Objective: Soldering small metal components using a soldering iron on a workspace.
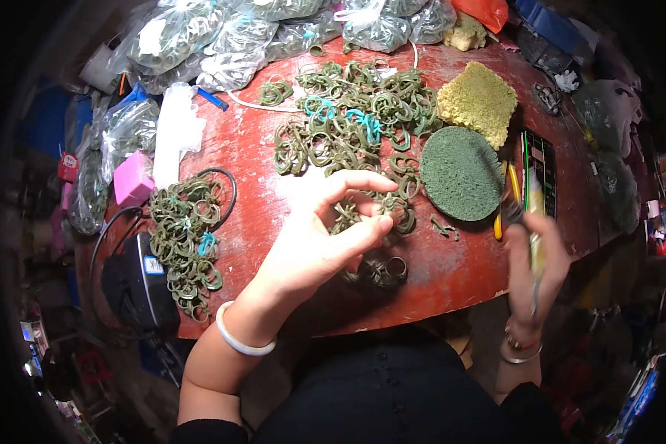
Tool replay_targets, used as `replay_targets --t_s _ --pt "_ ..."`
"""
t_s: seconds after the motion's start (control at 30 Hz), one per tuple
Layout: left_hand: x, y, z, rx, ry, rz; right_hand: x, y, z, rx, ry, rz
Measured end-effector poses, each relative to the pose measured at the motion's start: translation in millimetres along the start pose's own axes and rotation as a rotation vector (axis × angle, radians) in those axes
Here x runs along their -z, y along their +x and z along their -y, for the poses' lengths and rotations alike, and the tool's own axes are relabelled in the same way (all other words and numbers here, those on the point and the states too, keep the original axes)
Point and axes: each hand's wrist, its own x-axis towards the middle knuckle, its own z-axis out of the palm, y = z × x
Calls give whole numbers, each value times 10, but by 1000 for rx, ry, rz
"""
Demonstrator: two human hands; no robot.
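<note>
We have a single view, worn on the head and looking steeply down onto the round red table (pixel 259 148), close enough that our own forearms enter from the lower edge. The left hand (pixel 325 237) sits near the middle of the picture, over the table's near edge; the right hand (pixel 536 255) is blurred at the table's right edge. The fisheye bends the far edge, where the plastic bags (pixel 229 37) lie, and darkens the corners. No second view overlaps it.
</note>
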Motion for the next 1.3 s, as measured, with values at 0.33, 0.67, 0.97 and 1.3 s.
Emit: replay_targets --t_s 0.33,0.67,0.97,1.3 --pt "49 39 -6 129 -223 53 -97 -343 149 -139 247 222" --pt "120 7 32 123 -326 126 -99 115 614 -463 1218 232" --pt "78 0 2 104 -471 40 -363 193 849 -332 864 265" --pt "64 43 65 -24 -336 37 -478 158 708 -175 718 228"
